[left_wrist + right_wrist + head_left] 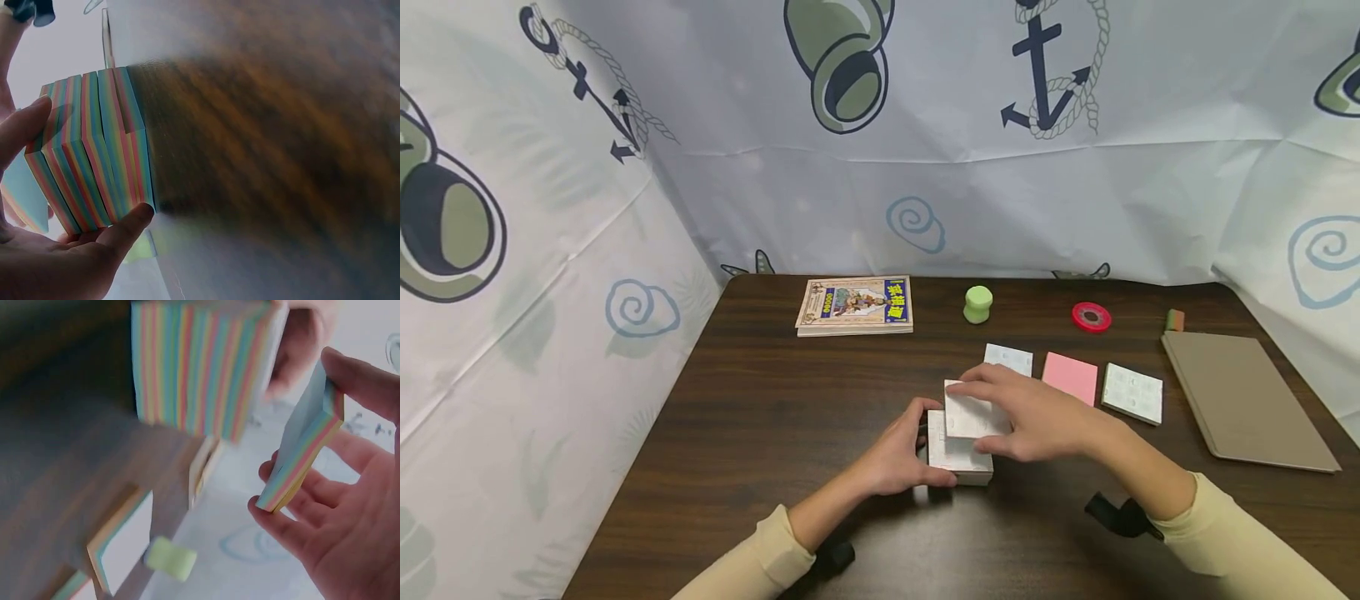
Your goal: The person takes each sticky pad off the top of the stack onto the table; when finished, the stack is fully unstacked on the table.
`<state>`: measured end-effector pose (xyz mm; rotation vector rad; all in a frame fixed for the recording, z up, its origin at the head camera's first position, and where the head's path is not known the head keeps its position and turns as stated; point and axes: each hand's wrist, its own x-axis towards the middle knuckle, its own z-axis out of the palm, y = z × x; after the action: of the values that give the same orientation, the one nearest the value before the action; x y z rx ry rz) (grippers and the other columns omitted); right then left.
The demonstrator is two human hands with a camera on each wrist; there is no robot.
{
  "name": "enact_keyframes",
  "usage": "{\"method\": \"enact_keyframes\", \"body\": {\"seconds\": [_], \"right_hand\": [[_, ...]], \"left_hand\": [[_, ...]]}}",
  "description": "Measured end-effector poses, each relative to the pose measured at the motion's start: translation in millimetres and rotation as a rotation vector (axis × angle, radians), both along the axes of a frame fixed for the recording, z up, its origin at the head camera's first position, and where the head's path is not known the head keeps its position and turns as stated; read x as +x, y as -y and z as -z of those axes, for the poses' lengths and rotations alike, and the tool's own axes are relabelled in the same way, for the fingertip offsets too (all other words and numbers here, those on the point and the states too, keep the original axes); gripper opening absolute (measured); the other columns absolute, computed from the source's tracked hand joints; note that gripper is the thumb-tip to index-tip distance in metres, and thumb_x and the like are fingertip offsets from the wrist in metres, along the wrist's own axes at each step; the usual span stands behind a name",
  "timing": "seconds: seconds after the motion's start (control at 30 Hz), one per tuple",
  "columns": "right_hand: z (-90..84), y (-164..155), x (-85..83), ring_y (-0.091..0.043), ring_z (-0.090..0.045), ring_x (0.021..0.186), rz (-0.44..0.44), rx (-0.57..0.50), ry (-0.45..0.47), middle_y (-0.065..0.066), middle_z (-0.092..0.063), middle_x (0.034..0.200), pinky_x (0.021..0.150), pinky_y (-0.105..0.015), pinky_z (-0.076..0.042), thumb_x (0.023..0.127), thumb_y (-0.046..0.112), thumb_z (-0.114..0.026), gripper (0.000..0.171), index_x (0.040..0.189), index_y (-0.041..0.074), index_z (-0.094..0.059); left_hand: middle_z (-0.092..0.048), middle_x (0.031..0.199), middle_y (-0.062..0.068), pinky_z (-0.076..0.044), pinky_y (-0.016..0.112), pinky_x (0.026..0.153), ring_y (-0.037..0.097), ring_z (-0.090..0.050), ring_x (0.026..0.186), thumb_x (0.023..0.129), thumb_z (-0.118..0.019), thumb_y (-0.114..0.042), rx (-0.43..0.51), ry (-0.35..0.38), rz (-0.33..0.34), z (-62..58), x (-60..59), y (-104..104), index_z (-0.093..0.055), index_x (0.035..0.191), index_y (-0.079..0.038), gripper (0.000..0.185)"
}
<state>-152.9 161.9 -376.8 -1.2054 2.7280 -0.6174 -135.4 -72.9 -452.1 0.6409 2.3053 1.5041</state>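
On the dark wooden surface (760, 417), in front of the comic book (854, 305), the left hand (898, 458) grips a thick rainbow-edged notepad block (958, 457), apparently to steady it. From the left wrist, fingers (125, 231) clasp its striped sides. From the right wrist, the right hand (337, 525) pinches a thinner slab (303, 447), seemingly lifted clear of the block.

hands (977, 433) on notepad stack (958, 450) — book (855, 305), table (760, 408)

Bare table (760, 417) lies open left of the note block (958, 454); three pads (1070, 377) crowd its right.
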Motion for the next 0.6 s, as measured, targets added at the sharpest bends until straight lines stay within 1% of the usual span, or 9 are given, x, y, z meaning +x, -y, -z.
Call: {"method": "enact_keyframes", "body": {"seconds": [0.1, 0.2, 0.4, 0.47, 0.6], "right_hand": [[-3.3, -6.6, -16.6, -0.019, -0.049, 0.121, 0.035, -0.024, 0.013, -0.001, -0.049, 0.137, 0.096, -0.044, -0.046, 0.082, 0.031, -0.078, 0.066, 0.141, 0.018, -0.052], [1.7, -8.6, -38.1, -0.023, -0.048, 0.123, 0.067, -0.041, 0.011, -0.006, -0.050, 0.137, 0.098, -0.047, -0.044, 0.082, 0.031, -0.078, 0.067, 0.142, 0.016, -0.052], [24.6, -1.5, -80.4, -0.031, -0.047, 0.124, 0.112, -0.029, -0.024, -0.013, -0.050, 0.136, 0.100, -0.053, -0.041, 0.082, 0.030, -0.078, 0.067, 0.142, 0.011, -0.052], [32.3, 3.0, -90.8, -0.031, -0.048, 0.123, 0.116, -0.023, -0.028, -0.014, -0.050, 0.135, 0.099, -0.052, -0.042, 0.082, 0.030, -0.078, 0.067, 0.141, 0.011, -0.053], [44.3, 15.0, -105.8, -0.031, -0.050, 0.121, 0.112, 0.001, -0.009, -0.014, -0.051, 0.134, 0.099, -0.050, -0.042, 0.082, 0.030, -0.078, 0.066, 0.140, 0.010, -0.053]], "left_hand": [[-0.051, 0.125, 0.006, -0.046, 0.031, 0.097, 0.019, -0.054, 0.113, 0.066, -0.091, -0.008, 0.007, -0.004, -0.001, 0.0, -0.1, -1.0, -0.040, 0.130, -0.006, 0.082], [-0.052, 0.123, 0.005, -0.046, 0.031, 0.097, 0.019, -0.055, 0.111, 0.065, -0.091, -0.007, -0.001, -0.005, -0.004, -0.5, -0.2, -1.3, -0.040, 0.131, -0.005, 0.083], [-0.052, 0.119, 0.004, -0.047, 0.032, 0.096, 0.019, -0.056, 0.109, 0.064, -0.092, -0.006, -0.013, -0.004, -0.010, -0.4, -0.8, -1.4, -0.040, 0.131, -0.005, 0.084], [-0.052, 0.119, 0.003, -0.046, 0.031, 0.096, 0.018, -0.056, 0.109, 0.064, -0.091, -0.005, -0.006, -0.001, -0.007, -0.7, -0.6, -1.4, -0.041, 0.130, -0.006, 0.083], [-0.052, 0.120, 0.003, -0.046, 0.029, 0.096, 0.017, -0.056, 0.109, 0.065, -0.091, -0.005, 0.001, 0.003, 0.002, -2.0, 0.1, -1.1, -0.041, 0.130, -0.007, 0.083]]}}
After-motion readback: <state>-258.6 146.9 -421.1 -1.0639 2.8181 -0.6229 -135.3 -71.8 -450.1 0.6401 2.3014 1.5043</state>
